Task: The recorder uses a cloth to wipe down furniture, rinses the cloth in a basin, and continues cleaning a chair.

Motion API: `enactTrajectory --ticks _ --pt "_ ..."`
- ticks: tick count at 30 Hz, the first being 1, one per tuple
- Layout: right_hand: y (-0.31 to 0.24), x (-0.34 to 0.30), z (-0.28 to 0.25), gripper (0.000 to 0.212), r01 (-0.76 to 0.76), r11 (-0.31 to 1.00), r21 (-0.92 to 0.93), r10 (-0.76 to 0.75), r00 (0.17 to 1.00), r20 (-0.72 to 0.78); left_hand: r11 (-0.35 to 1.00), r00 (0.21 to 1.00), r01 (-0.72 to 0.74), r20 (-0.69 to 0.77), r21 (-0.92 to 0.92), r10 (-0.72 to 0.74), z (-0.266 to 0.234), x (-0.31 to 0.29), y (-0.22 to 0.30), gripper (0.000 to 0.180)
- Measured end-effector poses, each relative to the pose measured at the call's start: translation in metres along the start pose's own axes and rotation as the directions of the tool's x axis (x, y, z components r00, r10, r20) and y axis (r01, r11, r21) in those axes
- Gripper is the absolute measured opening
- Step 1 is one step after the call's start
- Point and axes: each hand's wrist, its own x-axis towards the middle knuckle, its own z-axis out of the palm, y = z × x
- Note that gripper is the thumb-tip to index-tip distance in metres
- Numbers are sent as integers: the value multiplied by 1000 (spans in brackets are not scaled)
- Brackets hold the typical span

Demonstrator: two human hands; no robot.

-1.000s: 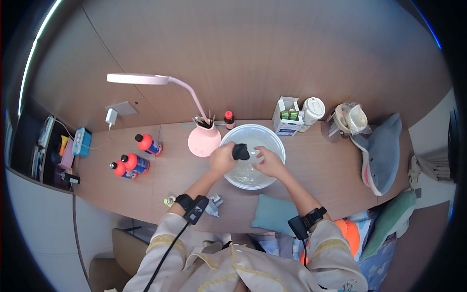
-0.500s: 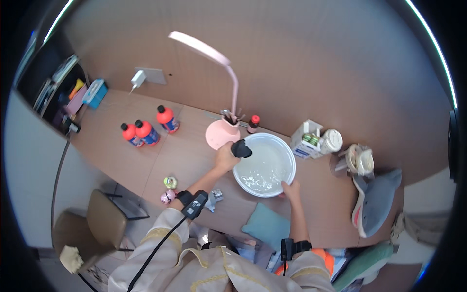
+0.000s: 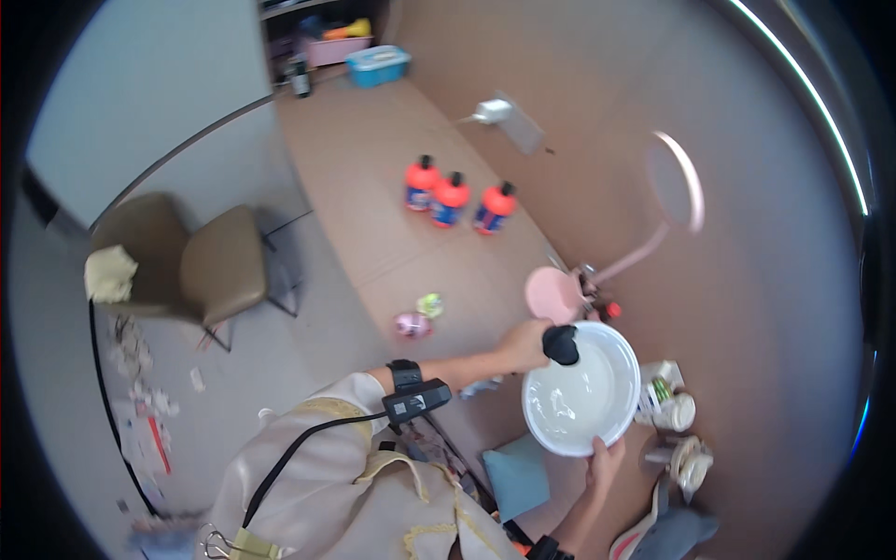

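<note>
A round white basin (image 3: 597, 392), holding what looks like clear water with bright reflections, is level at the right of the desk. My left hand (image 3: 525, 349) is closed at its upper left rim, on a small black object (image 3: 561, 345) whose kind I cannot make out. Whether those fingers also grip the rim is hidden. At the near rim my right hand (image 3: 605, 459) grips the basin, thumb on the edge and the other fingers mostly out of sight underneath. Just beyond the left hand stands the pink base (image 3: 553, 295) of a desk lamp.
Several red and blue bottles (image 3: 449, 200) stand farther left on the desk (image 3: 345, 177). Two small toys (image 3: 413, 325) lie near its front edge. White containers (image 3: 679, 411) and a grey shark plush (image 3: 672, 534) are at the right. A brown chair (image 3: 222, 266) stands left; a teal cushion (image 3: 516, 478) is close by.
The view has swung left, so the desk and bottles appear shifted right and turned. Both hands stay at the basin, and the black object is still in the left one.
</note>
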Motion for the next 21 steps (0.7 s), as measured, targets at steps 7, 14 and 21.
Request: enactTrajectory --ticks 7,14,21 --pt "-23 -62 62 53 1 1000 -4 0 968 251 985 982 169 -83 -40 -172 -109 -105 24 44" --pt "15 -87 161 51 -10 999 -36 28 838 545 974 885 193 -407 -121 -226 -229 -245 25 41" --pt "31 -167 316 52 75 988 -135 72 544 836 938 639 295 -692 -184 -336 -330 -412 11 39"
